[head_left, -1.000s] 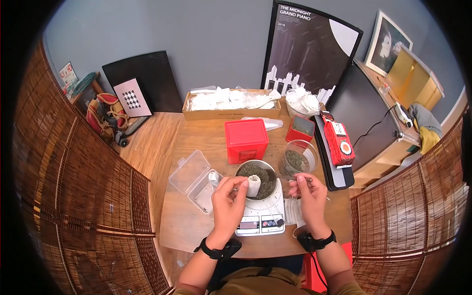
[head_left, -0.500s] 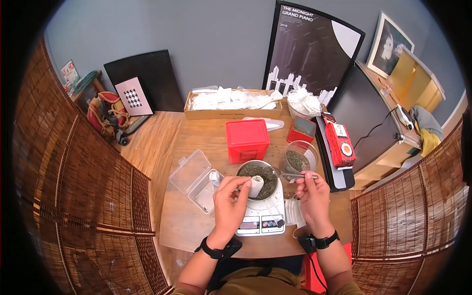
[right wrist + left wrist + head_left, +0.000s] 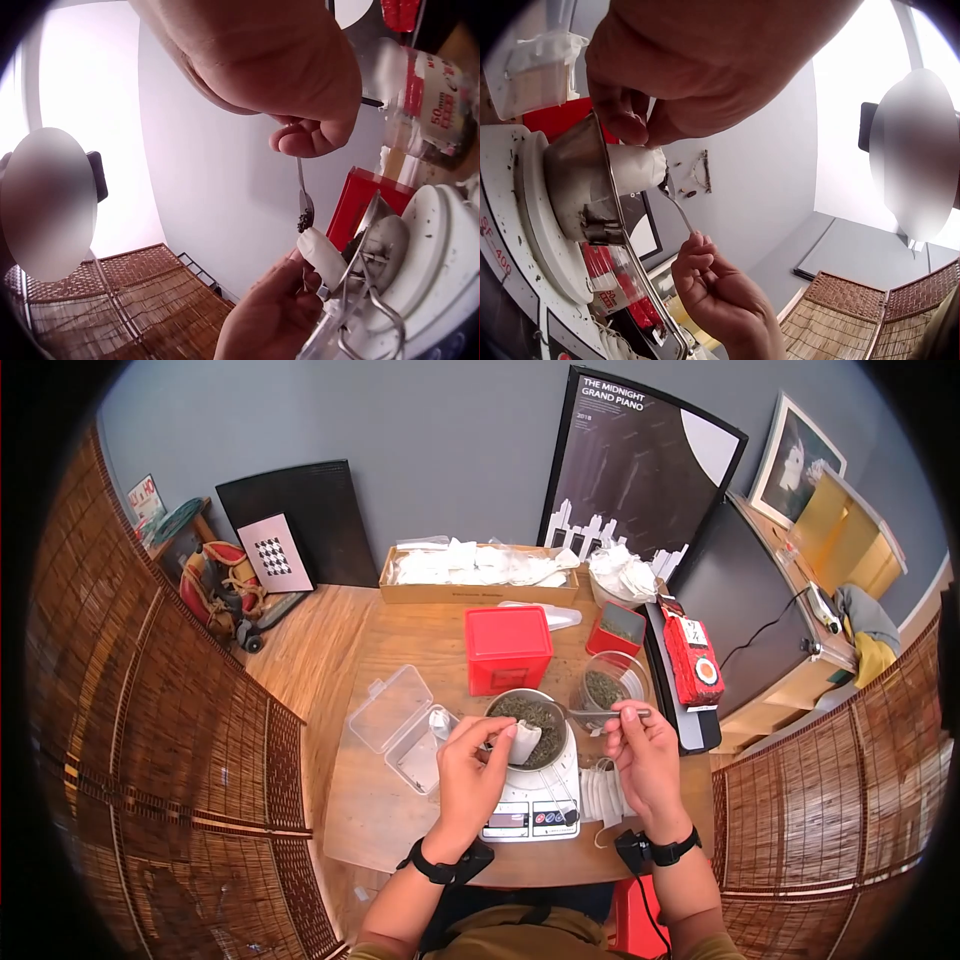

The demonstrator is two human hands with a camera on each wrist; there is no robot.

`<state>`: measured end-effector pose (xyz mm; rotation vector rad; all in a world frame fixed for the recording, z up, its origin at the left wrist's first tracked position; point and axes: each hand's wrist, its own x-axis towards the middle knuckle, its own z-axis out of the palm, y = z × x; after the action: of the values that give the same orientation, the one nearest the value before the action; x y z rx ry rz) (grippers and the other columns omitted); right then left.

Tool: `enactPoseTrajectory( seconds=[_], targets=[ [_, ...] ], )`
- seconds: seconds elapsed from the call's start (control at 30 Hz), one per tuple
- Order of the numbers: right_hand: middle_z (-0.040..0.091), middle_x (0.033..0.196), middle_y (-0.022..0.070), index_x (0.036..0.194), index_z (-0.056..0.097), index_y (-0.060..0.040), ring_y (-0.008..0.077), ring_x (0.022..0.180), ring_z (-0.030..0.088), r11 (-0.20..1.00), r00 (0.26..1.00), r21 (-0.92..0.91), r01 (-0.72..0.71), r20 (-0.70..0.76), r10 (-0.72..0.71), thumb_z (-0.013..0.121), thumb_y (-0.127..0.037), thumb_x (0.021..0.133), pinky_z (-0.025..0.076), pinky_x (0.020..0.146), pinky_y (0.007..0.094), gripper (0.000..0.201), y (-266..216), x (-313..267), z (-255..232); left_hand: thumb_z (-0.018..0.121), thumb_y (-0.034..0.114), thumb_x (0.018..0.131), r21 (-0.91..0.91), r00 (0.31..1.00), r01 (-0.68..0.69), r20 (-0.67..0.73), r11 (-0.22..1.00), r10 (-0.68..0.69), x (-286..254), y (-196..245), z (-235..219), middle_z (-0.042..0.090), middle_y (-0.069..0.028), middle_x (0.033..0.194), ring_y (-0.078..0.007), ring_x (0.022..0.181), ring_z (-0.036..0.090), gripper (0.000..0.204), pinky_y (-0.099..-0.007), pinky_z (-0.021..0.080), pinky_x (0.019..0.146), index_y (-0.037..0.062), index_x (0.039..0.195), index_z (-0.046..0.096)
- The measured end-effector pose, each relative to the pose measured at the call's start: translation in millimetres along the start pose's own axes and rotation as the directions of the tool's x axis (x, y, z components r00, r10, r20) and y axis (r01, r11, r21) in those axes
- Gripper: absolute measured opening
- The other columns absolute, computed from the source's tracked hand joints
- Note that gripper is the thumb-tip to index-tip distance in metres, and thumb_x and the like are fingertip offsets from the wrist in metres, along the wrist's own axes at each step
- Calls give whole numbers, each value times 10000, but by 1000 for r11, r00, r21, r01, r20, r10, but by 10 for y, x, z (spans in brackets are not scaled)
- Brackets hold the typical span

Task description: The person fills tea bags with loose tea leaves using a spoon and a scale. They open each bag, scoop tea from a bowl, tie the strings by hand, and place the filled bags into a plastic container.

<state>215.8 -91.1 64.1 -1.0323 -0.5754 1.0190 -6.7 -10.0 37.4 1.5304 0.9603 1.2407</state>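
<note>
Kitchen scale (image 3: 513, 797) bearing a metal pan (image 3: 567, 184) of dried leaves (image 3: 530, 710); stacked pouches (image 3: 602, 795) alongside. Left hand (image 3: 468, 778) pinches a white pouch (image 3: 524, 744) over the pan; right hand (image 3: 650, 760) pinches a spoon (image 3: 302, 199), its load (image 3: 304, 220) at the pouch's mouth, apparently not yet inside.

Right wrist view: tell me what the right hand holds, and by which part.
A metal spoon, pinched in the right hand by its handle, toward the end away from the bowl.

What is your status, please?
Left hand pinching white pouch over metal bowl. Right hand holding spoon, dark leaves on tip, at pouch's mouth. Nothing visible between.
</note>
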Motion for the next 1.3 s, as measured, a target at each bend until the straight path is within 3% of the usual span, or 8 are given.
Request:
enactPoseTrajectory(
  seconds=[0.47,0.63,0.83,1.07,1.17,1.23,1.27,1.3],
  targets=[
    [758,1062,100,1256,699,6,121,825,686,994,994,-79,71,83,-65,662,-172,1141,585,763,280,214,-15,-132,53,742,67,1055,-22,1000,-3,5,1000,3,7,-68,20,661,-43,1006,-78,818,654,148,-232,577,566,-36,1145,800],
    [770,1069,111,1269,702,6,129,854,704,984,987,-136,119,120,-103,663,-164,1139,598,786,292,217,-11,-186,53,733,56,1057,-87,997,79,30,993,-77,-3,21,12,660,-46,1019,-80,823,660,149,-229,579,570,-44,1151,791],
    [779,1082,120,1276,700,14,133,869,716,940,959,-194,280,19,-282,650,-137,1142,603,783,292,208,66,-285,11,726,44,1059,-88,999,46,2,995,-46,-14,4,18,658,-55,1021,-85,827,658,147,-231,586,574,-60,1151,773],
    [772,1055,112,1278,689,31,135,857,722,902,948,-298,312,35,-316,639,-108,1144,601,780,296,200,163,-428,98,732,27,1049,-138,998,67,-3,988,-68,-40,-9,43,688,-78,1002,-105,854,681,132,-254,613,580,-61,1136,777],
    [765,1028,107,1255,699,28,141,871,736,846,909,-363,391,6,-417,658,-83,1126,600,766,304,175,115,-363,87,731,25,1049,-154,998,59,-17,986,-62,-47,-12,16,689,-75,1014,-103,853,681,127,-256,626,587,-62,1129,776],
    [756,1014,136,1200,712,28,181,886,752,549,898,-730,408,212,-385,696,-39,1084,593,750,326,135,7,-364,117,731,24,1049,-161,997,76,-16,984,-79,-52,10,8,691,-79,1017,-103,866,682,125,-252,612,589,-62,1127,776],
    [756,1014,136,1200,712,28,181,886,752,549,898,-730,408,211,-387,696,-39,1084,593,750,326,135,-21,-351,151,731,24,1049,-162,997,75,-14,984,-79,-54,-4,4,691,-79,1017,-103,866,682,125,-252,612,589,-62,1127,776],
    [746,1010,155,1174,715,30,212,867,754,381,820,-759,528,340,-460,707,-21,1064,588,736,338,121,-37,-334,198,732,25,1049,-141,997,66,-16,988,-69,-54,-33,0,693,-81,1019,-104,875,684,125,-250,602,604,-62,1128,776]
  ],
)
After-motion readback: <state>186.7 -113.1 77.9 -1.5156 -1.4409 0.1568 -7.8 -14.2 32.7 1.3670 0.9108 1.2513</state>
